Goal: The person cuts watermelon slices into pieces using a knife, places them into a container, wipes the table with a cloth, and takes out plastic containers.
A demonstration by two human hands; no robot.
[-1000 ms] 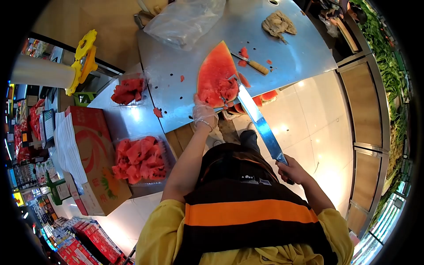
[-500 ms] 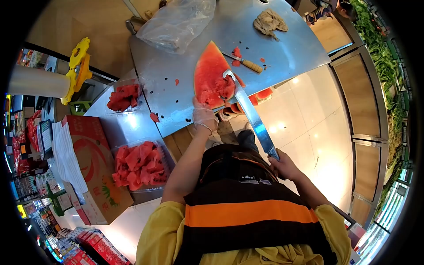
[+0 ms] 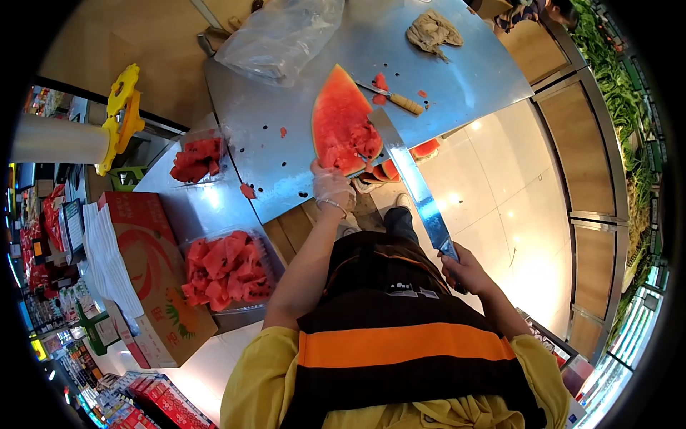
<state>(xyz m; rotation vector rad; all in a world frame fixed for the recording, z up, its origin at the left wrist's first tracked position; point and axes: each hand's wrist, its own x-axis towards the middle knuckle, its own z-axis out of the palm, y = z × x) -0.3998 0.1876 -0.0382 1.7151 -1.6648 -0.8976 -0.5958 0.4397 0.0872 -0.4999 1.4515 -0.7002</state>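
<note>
A large watermelon wedge [image 3: 336,107] lies on the metal table, its near end broken and ragged. My left hand [image 3: 333,189], in a clear plastic glove, grips the wedge at that near end. The handle of a long, wide-bladed knife [image 3: 418,193] is in my right hand [image 3: 466,270], closed round it by my right hip. Its blade slants up and left over the table edge, with the tip beside the wedge's right side; whether it touches the flesh I cannot tell. Just right of the wedge lies a smaller knife [image 3: 404,103] with a wooden handle.
Clear tubs of watermelon chunks [image 3: 227,270] and of darker red pieces [image 3: 196,159] stand on the left, beside a cardboard box [image 3: 153,286]. A plastic bag [image 3: 282,43] and a crumpled cloth [image 3: 434,34] lie on the metal table [image 3: 486,79]. More watermelon slices [image 3: 389,170] show below its edge.
The long knife's tip has shifted right, from over the wedge's broken flesh to its right side. My right hand has moved slightly right. The left hand still grips the wedge.
</note>
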